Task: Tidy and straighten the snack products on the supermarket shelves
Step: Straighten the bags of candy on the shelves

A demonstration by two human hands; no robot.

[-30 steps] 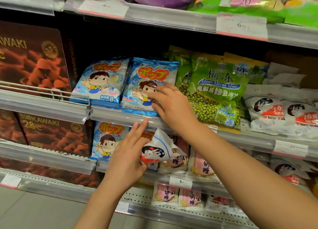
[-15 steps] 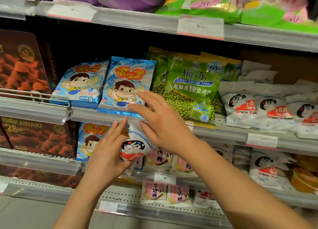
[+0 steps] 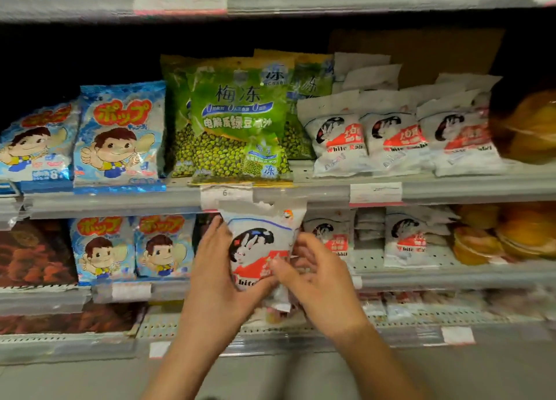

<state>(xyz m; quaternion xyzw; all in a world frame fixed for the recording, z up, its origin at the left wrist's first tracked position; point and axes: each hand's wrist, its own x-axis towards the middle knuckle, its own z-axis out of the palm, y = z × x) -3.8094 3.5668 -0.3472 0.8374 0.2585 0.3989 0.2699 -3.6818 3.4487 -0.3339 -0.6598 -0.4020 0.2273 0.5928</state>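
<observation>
A White Rabbit candy bag [image 3: 258, 243], white with a rabbit and a red patch, is held upright in front of the lower shelf. My left hand [image 3: 216, 279] grips its left side and bottom. My right hand [image 3: 316, 279] pinches its lower right edge. More White Rabbit bags [image 3: 394, 134] lean in a row on the middle shelf at the right, and others [image 3: 406, 237] stand on the lower shelf behind my right hand. Green mung-bean bags [image 3: 234, 119] and blue cartoon-boy bags [image 3: 120, 134] fill the middle shelf to the left.
Two blue cartoon-boy bags [image 3: 132, 246] stand on the lower shelf at left, next to brown boxes [image 3: 33, 255]. Orange-yellow packs [image 3: 511, 234] lie at the far right. Grey shelf rails with price tags [image 3: 376, 192] run across. The view is blurred.
My right hand left the blue bag on the middle shelf and came down onto the White Rabbit bag. Both hands now hold it upright, further right. The camera turned right and down.
</observation>
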